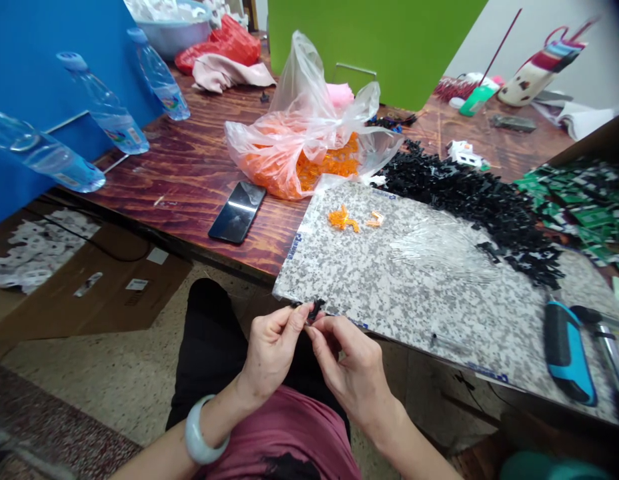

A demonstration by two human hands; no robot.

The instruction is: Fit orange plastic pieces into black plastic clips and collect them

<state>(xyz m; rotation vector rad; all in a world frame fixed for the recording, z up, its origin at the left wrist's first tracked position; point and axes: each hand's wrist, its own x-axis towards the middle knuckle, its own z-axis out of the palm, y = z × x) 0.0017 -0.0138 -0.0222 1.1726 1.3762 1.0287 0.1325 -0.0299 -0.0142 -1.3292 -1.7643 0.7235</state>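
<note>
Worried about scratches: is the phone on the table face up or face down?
Face up: the phone shows its glossy black screen, flat on the wooden table.

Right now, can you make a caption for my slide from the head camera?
Left hand and right hand pinch a small black part beside a granite slab.

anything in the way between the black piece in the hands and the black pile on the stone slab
Only a loose clear plastic sheet on the granite slab, lying between the black piece pinched by the left hand and right hand and the black pile.
</note>
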